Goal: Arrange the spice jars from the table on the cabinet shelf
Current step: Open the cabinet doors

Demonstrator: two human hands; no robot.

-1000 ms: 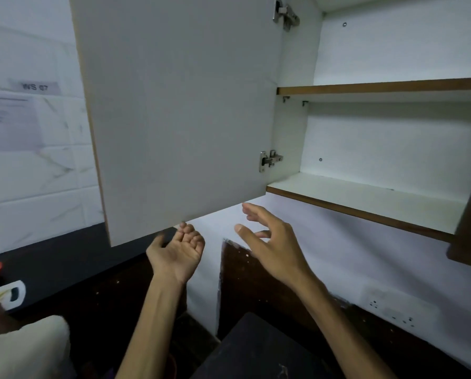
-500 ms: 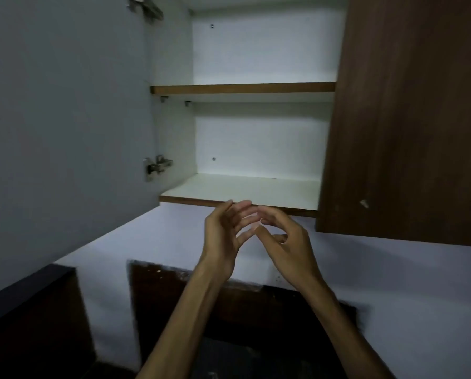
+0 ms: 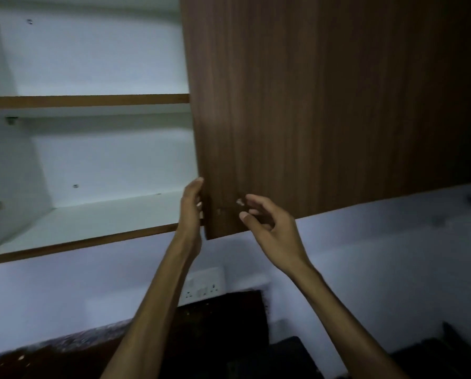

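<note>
A: Brown wood-grain door (image 3: 324, 105) is seen shut on the right half of the cabinet; its inner edge is touched by the left hand (image 3: 191, 212), fingers straight, nothing held.

B: Right hand (image 3: 267, 225)?

A: Loosely curled just before the door's lower corner, empty, contact not certain.

B: Spice jars?

A: None are seen; no tabletop with jars is shown. The lower shelf (image 3: 97, 225) is bare where visible. Placement is judged not yet begun.

no readable text, labels, numbers
</note>
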